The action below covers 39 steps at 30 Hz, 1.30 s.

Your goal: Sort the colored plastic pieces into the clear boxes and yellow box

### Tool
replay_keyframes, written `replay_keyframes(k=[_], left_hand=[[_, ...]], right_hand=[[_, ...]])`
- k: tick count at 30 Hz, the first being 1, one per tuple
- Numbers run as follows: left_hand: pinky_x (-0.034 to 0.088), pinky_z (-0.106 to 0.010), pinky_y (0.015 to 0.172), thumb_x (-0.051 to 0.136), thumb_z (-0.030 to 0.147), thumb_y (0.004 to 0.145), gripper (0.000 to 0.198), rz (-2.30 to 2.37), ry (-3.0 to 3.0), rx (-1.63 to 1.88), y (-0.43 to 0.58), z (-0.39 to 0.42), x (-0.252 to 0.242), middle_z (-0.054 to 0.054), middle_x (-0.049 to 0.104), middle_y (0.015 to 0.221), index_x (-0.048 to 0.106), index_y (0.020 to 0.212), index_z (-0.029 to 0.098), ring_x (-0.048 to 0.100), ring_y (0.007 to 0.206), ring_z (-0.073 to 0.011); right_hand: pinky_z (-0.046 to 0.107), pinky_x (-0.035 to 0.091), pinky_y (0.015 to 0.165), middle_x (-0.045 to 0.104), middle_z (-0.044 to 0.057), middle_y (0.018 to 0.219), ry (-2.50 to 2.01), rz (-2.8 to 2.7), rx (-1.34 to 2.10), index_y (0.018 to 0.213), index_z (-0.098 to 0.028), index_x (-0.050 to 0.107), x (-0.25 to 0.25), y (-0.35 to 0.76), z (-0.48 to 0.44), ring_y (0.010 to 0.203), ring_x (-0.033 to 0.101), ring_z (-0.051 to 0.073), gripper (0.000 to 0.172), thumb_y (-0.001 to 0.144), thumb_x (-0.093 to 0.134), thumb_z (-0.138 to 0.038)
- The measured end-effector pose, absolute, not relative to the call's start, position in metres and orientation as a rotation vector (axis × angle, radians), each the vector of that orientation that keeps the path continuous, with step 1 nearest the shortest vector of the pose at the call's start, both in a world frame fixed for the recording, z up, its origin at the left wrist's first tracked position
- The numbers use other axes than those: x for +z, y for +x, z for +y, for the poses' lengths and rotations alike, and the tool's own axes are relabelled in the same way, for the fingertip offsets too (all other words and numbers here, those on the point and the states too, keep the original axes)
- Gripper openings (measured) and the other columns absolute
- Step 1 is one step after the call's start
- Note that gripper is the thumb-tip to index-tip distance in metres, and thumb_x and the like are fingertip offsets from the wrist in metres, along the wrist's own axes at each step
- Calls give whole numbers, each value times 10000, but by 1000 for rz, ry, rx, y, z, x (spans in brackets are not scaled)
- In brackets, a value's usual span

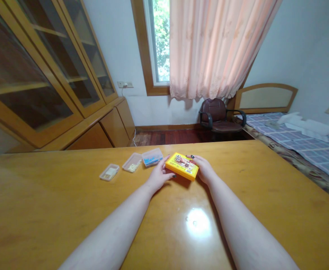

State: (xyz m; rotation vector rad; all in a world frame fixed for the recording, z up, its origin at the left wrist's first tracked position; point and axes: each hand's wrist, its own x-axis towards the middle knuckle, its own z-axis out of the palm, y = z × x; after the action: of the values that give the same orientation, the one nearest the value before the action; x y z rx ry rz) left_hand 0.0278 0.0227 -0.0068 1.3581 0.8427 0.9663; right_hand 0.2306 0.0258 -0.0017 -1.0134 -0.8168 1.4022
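Note:
A flat yellow box with printed pictures on its top is held between my two hands, tilted just above the table. Around its left end my left hand is closed, thumb at the near side. My right hand grips the right end, with dark-painted nails showing on the top face. Left of the box stands a clear plastic case with blue pieces in it. Beside that are a clear case with small pale pieces and a smaller clear case with whitish contents.
The wooden table spans the foreground, its far edge just beyond the cases. Behind it are a brown armchair, a bed at right and a glass-door cabinet at left. A pink curtain hangs by the window.

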Motion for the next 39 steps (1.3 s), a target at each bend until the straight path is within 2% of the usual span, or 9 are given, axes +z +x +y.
replay_keyframes(k=[3,6,9,14,18,22,27,33,39], left_hand=[[536,-270,652,552,302,756,577,835,1359,962,26,22,-5,-117,483,1260,349,1286,195,564,996,-227],[535,-256,617,484,293,795,452,907,1387,942,26,22,-6,-89,493,1248,426,1233,201,563,976,-209],[528,-266,650,459,217,790,446,1027,1467,900,28,23,-7,-72,519,1218,439,1235,204,580,929,-180],[384,-373,954,492,213,771,448,1289,1948,931,29,22,-7,-66,532,1197,484,1218,210,491,1088,-206],[339,-390,976,469,314,806,487,1449,2241,739,31,12,-2,-101,498,1230,418,1275,195,451,1135,-239],[308,-439,980,482,393,795,539,1591,2381,521,34,4,3,-149,418,1305,398,1286,187,384,1196,-295],[153,-471,1062,551,442,747,650,1267,2641,398,31,5,2,-97,270,1421,335,1325,237,188,1313,-288],[221,-430,1059,490,343,815,560,1319,2642,323,35,9,-3,-101,322,1397,329,1329,191,255,1297,-254],[244,-414,1058,468,314,827,520,1424,2640,328,38,9,-4,-112,363,1372,361,1308,148,291,1282,-244]], right_hand=[[262,483,636,689,61,775,-1022,-861,1466,837,-144,652,-1,230,23,648,626,158,307,549,697,-238],[264,492,640,689,53,780,-1046,-923,1454,854,-148,645,-2,228,21,643,628,154,314,555,702,-225],[308,509,690,683,70,870,-1073,-911,1386,932,-161,629,-5,228,22,730,643,186,378,569,705,-232],[347,502,789,555,100,1187,-1142,-926,1224,1092,-214,569,-10,230,26,947,600,230,568,545,719,-197],[400,405,930,503,100,1246,-1189,-1243,1136,1241,-228,460,-13,231,25,1074,527,250,756,532,721,-192],[399,240,1047,460,101,1288,-1233,-1578,951,1162,-196,547,-16,232,24,1212,390,261,682,505,725,-182],[402,226,1049,390,125,1338,-1281,-1708,918,1193,-184,522,-15,231,24,1238,355,262,680,539,707,-209],[410,213,1053,323,152,1373,-1243,-1840,893,1229,-170,486,-14,230,21,1292,253,276,749,548,733,-359],[438,201,1052,231,154,1415,-1316,-2004,806,1243,-198,470,-17,229,20,1303,212,306,942,398,792,-461]])
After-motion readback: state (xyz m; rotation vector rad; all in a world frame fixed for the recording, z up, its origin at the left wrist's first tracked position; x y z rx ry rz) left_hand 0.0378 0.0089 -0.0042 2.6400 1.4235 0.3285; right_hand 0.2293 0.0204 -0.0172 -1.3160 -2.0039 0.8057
